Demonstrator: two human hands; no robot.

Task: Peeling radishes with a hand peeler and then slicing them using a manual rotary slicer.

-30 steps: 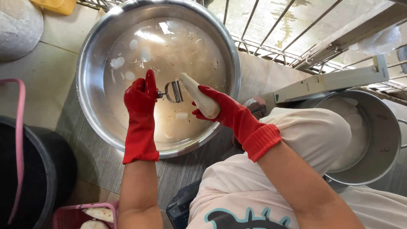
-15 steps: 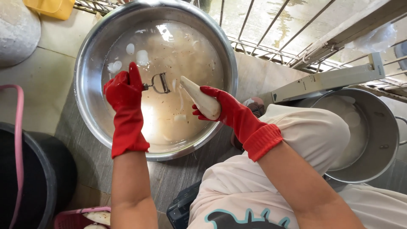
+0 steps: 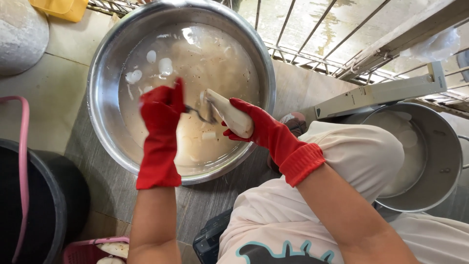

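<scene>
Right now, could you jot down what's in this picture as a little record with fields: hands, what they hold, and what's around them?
Left hand: red glove, closed on a small metal tool
Right hand: red glove, grip around a pale peeled root
Tool and root: tool tip touches the root's upper end
Below the hands: large steel basin of cloudy water with pale pieces floating
At right: smaller steel pot with white contents
At left: black bin, pink hose
Bottom left: pink basket

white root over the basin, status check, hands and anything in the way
Left hand grips metal peeler, right hand grips white root. Peeler at the root's tip, above steel basin. Nothing in the way.
</scene>
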